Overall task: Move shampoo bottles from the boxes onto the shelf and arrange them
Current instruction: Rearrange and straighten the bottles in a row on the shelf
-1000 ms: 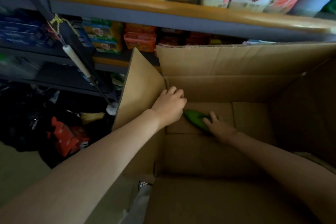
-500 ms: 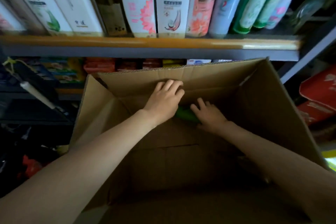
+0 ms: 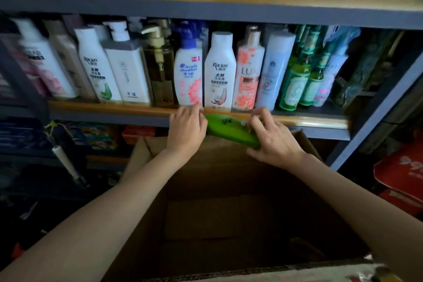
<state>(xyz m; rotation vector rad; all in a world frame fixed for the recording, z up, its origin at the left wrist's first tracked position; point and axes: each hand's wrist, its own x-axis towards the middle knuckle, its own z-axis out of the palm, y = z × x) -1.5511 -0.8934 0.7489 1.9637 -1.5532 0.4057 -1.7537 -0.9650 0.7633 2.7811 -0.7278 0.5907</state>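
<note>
The shelf point(image 3: 137, 110) is packed with upright bottles. Below it stands the open cardboard box point(image 3: 229, 213). The green shampoo bottle point(image 3: 229, 129) lies sideways just before the shelf's lip, its long axis running left to right, with the left hand point(image 3: 186, 127) and right hand point(image 3: 273, 137) each gripping an end.
</note>
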